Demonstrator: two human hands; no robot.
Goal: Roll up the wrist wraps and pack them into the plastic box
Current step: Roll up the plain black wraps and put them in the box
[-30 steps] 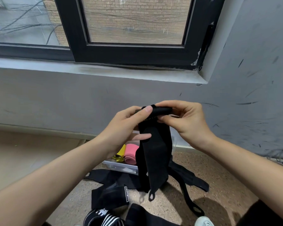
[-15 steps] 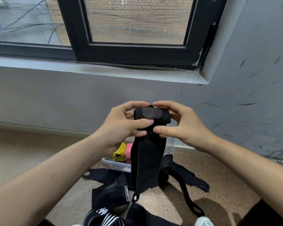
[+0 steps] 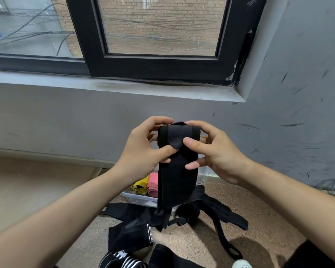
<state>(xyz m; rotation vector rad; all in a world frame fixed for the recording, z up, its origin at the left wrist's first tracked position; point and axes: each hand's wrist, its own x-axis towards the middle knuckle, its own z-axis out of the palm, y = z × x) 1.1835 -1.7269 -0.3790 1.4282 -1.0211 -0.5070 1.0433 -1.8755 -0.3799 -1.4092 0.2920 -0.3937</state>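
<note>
**Wrist wrap part-rolled, held up over the box**

Both hands are raised in front of the wall. The left hand and right hand each grasp the rolled top of one black wrist wrap, with thumbs on the near face and fingers curled behind. The left thumb tip sits just under a grey tab on the roll. The right thumb touches that tab's right edge. The unrolled length hangs straight down below the fingers.

The plastic box is on the floor below the fingers, partly hidden by the hanging length. A pink band and a yellow band lie in its left part.

Step, as I judge it: rolling is barely begun, since most of the length is free.
- Turn the roll with the thumbs while the fingers behind brace it.
- Let the hanging weight supply tension.
- Keep both side edges flush at each turn, or the roll will cone out to one side.

Edges and room:
- The wall is close beyond the fingers and the window sill is above them, so there is little room to push forward.
- There is open air to the left and right of both hands.
- Below, loose wraps are strewn on the near side of the box, and the hanging end dangles just above them, so it could catch there.
- The box's right part is hidden, so I cannot tell how much room is free.
</note>
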